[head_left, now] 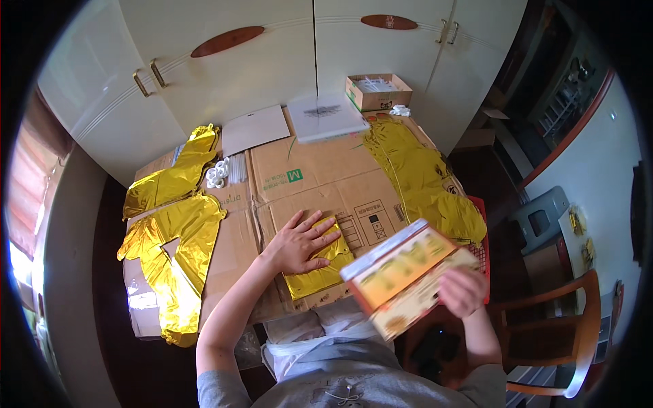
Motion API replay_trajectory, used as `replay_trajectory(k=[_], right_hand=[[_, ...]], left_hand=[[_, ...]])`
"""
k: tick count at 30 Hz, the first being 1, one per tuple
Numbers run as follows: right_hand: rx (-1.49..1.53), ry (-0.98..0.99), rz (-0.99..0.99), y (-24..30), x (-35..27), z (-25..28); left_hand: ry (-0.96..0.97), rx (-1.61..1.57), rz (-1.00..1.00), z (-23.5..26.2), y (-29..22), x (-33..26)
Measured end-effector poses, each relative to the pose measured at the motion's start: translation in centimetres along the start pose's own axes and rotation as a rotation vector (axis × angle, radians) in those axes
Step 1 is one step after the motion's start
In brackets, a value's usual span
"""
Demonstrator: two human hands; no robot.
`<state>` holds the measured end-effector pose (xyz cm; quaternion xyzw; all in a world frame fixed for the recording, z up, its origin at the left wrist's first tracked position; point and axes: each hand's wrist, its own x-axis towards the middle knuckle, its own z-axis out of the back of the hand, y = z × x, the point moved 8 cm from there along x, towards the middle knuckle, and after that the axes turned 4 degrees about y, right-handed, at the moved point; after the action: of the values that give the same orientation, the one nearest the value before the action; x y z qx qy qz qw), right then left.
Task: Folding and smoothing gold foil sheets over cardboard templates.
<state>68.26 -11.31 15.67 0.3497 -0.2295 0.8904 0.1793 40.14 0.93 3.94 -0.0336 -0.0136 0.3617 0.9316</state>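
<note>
My left hand (299, 243) lies flat with its fingers spread on a folded gold foil balloon (314, 280) near the table's front edge. To the right, my right hand (462, 291) grips a printed card package (408, 275) in orange, cream and brown by its right side. This package is tilted, held up off the cardboard and slightly blurred. Flat gold foil balloons lie at the left, one (178, 173) behind another (173, 262). More gold foil (415, 180) is spread along the right side.
Flattened cardboard (292, 170) covers the table. Farther back are a grey sheet (255, 129), a clear-white plastic sheet (326, 117) and an open box of white sticks (377, 100). White rings (218, 173) sit beside clear straws (237, 168). A wooden chair (578, 326) stands at the right.
</note>
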Motion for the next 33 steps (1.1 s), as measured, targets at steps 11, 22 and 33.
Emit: replay_trajectory(k=[11,22,33], right_hand=[[0.079,0.355,-0.389,-8.4,-3.7,-11.2],[0.539,0.346,-0.480,-6.8,2.5,-18.2],[0.512,0.439,-0.517,-4.6,5.7,-24.8]], left_hand=[[-0.011,0.022,-0.041,-0.1,-0.3,-0.1],[-0.021,0.013,-0.045,0.0,-0.8,-0.7],[-0.025,0.044,-0.038,0.5,-1.7,-1.1]])
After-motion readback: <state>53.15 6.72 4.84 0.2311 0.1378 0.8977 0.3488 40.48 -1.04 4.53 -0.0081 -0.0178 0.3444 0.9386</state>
